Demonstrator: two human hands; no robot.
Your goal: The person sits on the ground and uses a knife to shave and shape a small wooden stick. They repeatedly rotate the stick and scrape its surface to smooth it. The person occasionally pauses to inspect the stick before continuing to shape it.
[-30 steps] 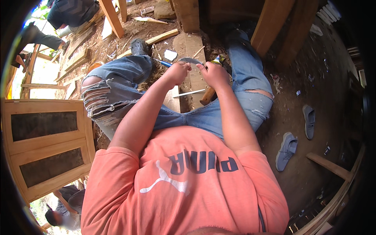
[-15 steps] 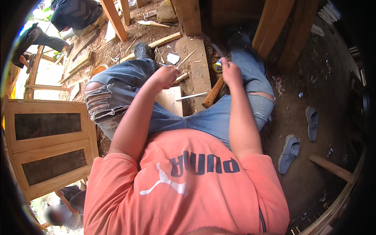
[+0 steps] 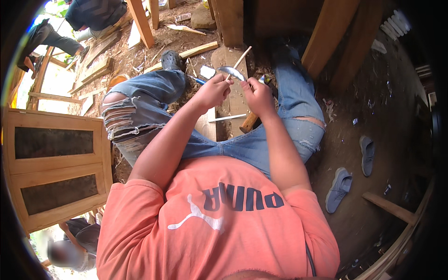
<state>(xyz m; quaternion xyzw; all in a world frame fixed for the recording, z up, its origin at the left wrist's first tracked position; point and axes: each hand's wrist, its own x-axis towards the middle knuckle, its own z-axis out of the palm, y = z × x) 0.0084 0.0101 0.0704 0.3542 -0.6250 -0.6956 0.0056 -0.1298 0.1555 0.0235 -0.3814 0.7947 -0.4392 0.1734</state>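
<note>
My left hand [image 3: 214, 93] is closed around the lower end of a thin wooden stick [image 3: 243, 56], which points up and away to the right. My right hand [image 3: 258, 97] grips a knife, its handle hidden in the fingers. The curved knife blade [image 3: 231, 72] crosses the stick just above my left fingers, pointing left. Both hands are close together between my knees, above a wooden plank [image 3: 238, 100]. Below my right hand, a wooden tool handle [image 3: 249, 122] lies on the ground, its other end hidden.
A white strip [image 3: 228, 118], a white block [image 3: 207, 72] and a blue pen-like item [image 3: 199, 80] lie between my legs. Wooden posts [image 3: 329, 37] stand ahead. A panelled wooden door [image 3: 58, 172] is at left, shoes [image 3: 339, 190] at right. Other people [image 3: 95, 15] are at the left edge.
My right hand has swung left and nearer, bringing the knife from beside my right leg onto the stick. My left hand has shifted right with the stick.
</note>
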